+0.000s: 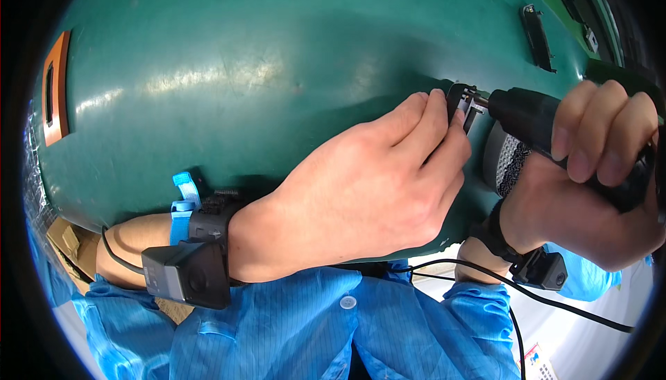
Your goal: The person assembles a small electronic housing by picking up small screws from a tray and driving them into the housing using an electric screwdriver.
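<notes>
Pinched in the fingertips of my left hand (361, 179) is a small black plastic part (454, 95) with a silvery metal piece in it, tilted just above the green mat. My right hand (565, 206) is wrapped round the dark body of an electric screwdriver (531, 113). Its bit (483, 102) points left and meets the metal side of the part; whether a screw sits under the tip is too small to tell. Partly hidden beneath the screwdriver and right hand is a round grey-rimmed dish (492, 154) of small dark, shiny pieces.
A green mat (229, 40) covers the table. At the far left lies an orange block with a slot (59, 95). Another long black part (537, 38) rests at the back right, near a raised edge. A black cable (555, 297) runs below my right wrist; a cardboard box (66, 238) is lower left.
</notes>
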### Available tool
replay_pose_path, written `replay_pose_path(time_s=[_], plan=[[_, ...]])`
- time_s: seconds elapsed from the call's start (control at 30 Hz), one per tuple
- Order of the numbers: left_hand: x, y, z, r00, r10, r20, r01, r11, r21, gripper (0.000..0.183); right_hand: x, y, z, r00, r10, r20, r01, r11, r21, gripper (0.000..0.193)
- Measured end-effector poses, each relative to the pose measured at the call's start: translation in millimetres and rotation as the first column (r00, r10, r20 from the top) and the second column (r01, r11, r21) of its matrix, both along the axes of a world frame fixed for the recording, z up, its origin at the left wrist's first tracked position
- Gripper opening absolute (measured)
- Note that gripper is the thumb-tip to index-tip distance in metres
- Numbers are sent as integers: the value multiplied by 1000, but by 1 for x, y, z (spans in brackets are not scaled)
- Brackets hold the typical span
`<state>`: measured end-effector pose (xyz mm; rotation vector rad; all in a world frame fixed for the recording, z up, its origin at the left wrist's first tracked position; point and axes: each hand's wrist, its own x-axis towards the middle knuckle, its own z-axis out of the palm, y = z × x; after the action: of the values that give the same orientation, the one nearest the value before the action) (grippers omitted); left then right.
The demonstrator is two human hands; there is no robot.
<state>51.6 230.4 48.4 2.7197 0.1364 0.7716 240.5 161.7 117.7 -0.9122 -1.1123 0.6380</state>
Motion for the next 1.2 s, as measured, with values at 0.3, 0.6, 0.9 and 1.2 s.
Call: replay_pose_path(time_s=[0.3, 0.6, 0.9, 1.2], plan=[[-1, -1, 2, 1000, 11, -6, -11, 1000, -16, 27, -1, 0, -2, 1000, 3, 0, -3, 1000, -4, 30], [0, -1, -2, 999, 11, 34, -11, 1000, 4, 27, -7, 0, -9, 1000, -17, 10, 17, 1000, -2, 30], [2, 1, -1, 999, -9, 33, 8, 1000, 30, 24, 14, -26, 1, 992, -119, -30, 120, 992, 26, 30], [11, 22, 15, 978, -181, -100, 174, 982, -75, 42, 49, -79, 25, 978, -176, -107, 183, 981, 60, 30]])
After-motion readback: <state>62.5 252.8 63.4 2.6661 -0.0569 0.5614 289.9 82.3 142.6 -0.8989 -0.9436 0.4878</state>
